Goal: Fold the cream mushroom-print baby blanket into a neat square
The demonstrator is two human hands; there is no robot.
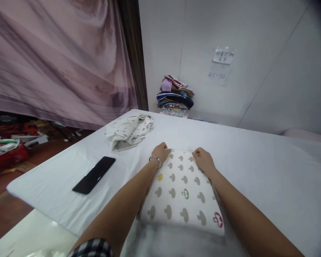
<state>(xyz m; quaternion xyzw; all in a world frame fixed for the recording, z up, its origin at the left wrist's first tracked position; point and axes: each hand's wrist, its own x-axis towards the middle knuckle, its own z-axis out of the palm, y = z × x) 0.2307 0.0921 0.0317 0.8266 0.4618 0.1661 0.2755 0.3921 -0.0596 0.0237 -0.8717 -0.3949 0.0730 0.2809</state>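
Observation:
A white cloth printed with grey mushrooms (pixel 178 194) lies folded into a rough rectangle in front of me, with a few yellow, green and red mushrooms among the grey. My left hand (pixel 161 152) pinches its far left corner; a bracelet circles that wrist. At the far right corner, my right hand (pixel 203 159) has its fingers closed on the same edge. The cloth's near edge hangs close to my body, where the picture is blurred.
A black phone (pixel 94 175) lies on the white-covered table (pixel 259 171) at left. Beyond it sits a crumpled patterned cloth (pixel 130 131). Folded fabrics (pixel 175 96) are stacked against the wall. A pink curtain (pixel 61 60) hangs at left, above a red bag (pixel 9 155) on the floor.

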